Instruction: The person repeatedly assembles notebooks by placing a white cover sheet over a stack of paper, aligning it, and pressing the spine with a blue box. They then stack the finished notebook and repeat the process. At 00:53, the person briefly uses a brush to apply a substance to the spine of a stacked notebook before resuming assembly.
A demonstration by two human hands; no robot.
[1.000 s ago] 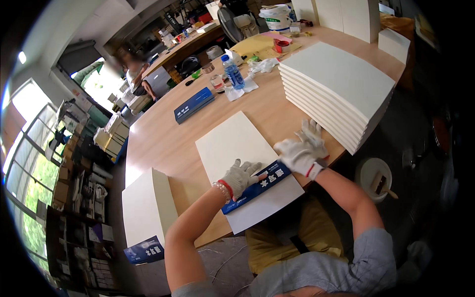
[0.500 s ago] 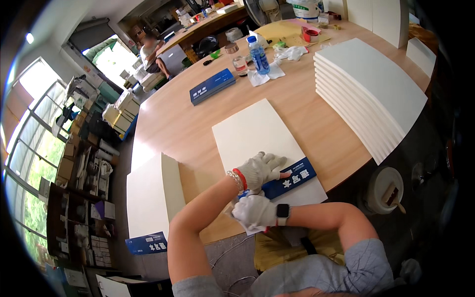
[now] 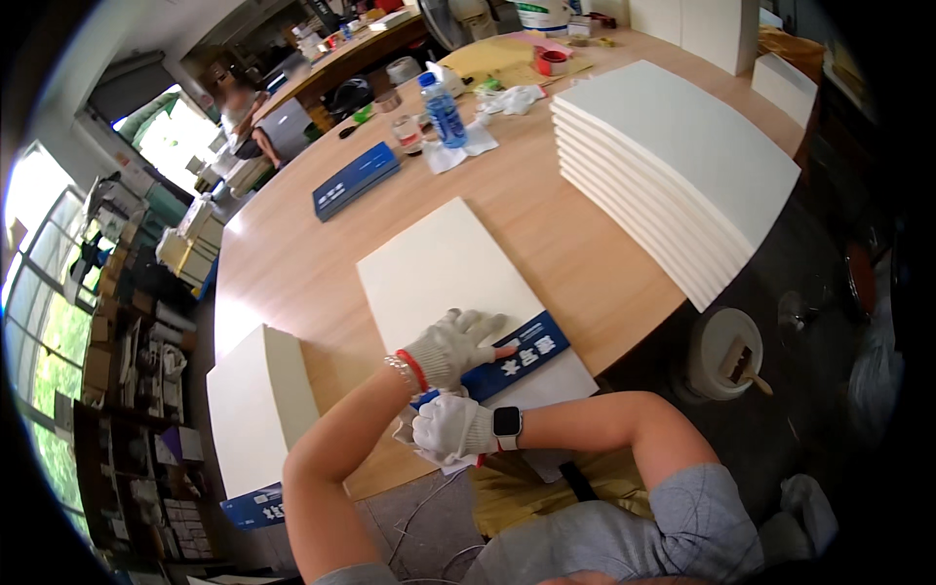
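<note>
Bare wood on the table (image 3: 604, 263) leaves a wide lane between the white paper pad (image 3: 439, 263) and the stack of pads (image 3: 673, 146) at right; a hand could slide through low there and reach the uncovered right end of the blue paper band (image 3: 531, 351). A narrower gap parts the pad from the paper block (image 3: 244, 409) at left. The left hand (image 3: 453, 346) blocks the band's middle, and the right hand (image 3: 456, 427) its left end. Farther back, the blue band stack (image 3: 356, 180), glass jar (image 3: 408, 136) and blue-capped bottle (image 3: 444, 112) obstruct a straight reach.
</note>
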